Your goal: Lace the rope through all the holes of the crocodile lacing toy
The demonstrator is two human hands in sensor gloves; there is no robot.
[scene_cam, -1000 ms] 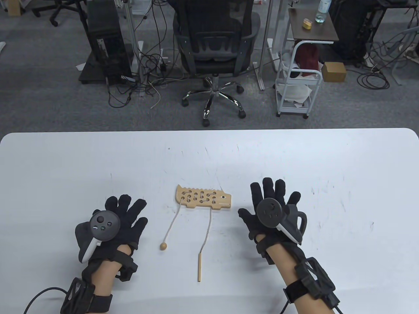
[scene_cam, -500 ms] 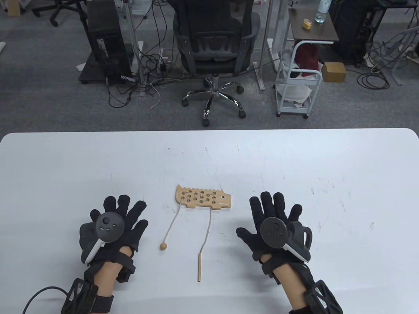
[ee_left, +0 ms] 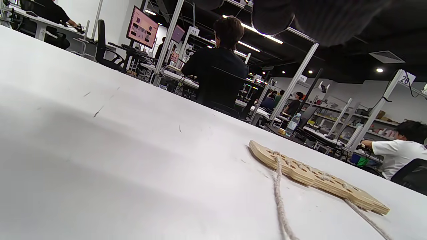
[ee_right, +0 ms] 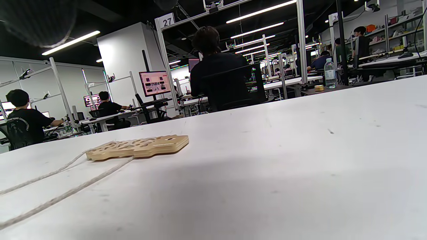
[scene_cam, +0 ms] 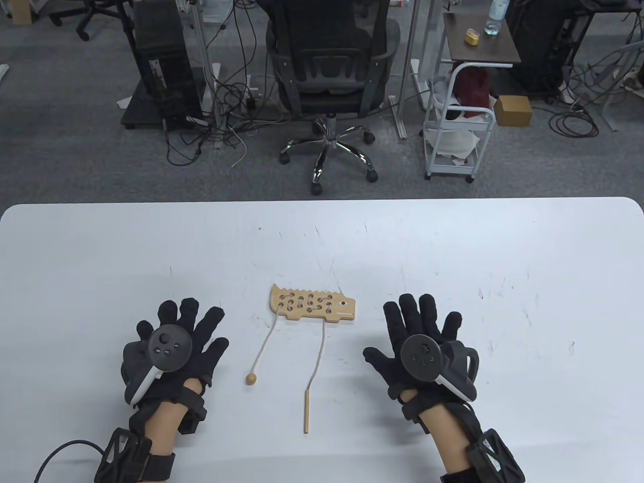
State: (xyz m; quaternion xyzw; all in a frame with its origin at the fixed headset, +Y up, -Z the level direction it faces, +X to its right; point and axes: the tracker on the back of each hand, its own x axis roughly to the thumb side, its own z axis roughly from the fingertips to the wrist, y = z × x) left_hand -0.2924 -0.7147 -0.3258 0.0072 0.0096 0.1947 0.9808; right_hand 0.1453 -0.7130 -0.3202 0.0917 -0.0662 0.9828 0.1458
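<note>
Toy: flat pale wooden crocodile lacing board [scene_cam: 313,303] lay on white table [scene_cam: 453,251], beige rope [scene_cam: 265,344] threaded.
Hands: black-gloved left hand [scene_cam: 173,347] and right hand [scene_cam: 420,342] lay spread flat, holding nothing.

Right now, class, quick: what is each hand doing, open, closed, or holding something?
Left hand: open, fingers spread flat on the table, holding nothing.
Right hand: open, fingers spread flat on the table, holding nothing.

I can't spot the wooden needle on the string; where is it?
In the table view, the wooden needle lies on the table between both hands, right of the bead, nearer the person than the crocodile board.
</note>
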